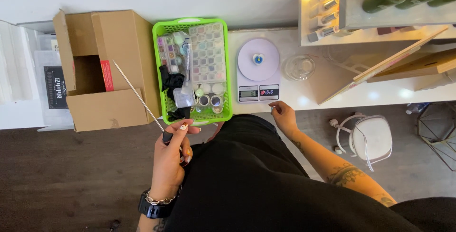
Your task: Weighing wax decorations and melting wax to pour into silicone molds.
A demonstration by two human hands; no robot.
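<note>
My left hand [172,153] is closed around the black handle of a long thin metal tool [137,95] whose shaft points up and left over an open cardboard box [118,56]. A green plastic basket [160,70] just above that hand holds clear compartment boxes, small jars and dark items. My right hand [284,115] rests at the white table's [380,91] front edge, fingers curled, just below a white kitchen scale [258,72]. A small blue and white object [258,59] sits on the scale's round plate. Whether the right hand holds anything is unclear.
A clear glass bowl [299,66] stands right of the scale. Wooden boards [408,61] lean at the right, with bottles on a lit shelf [327,8] behind. A white stool [370,137] stands on the floor at the right; clear storage boxes [28,80] sit at far left.
</note>
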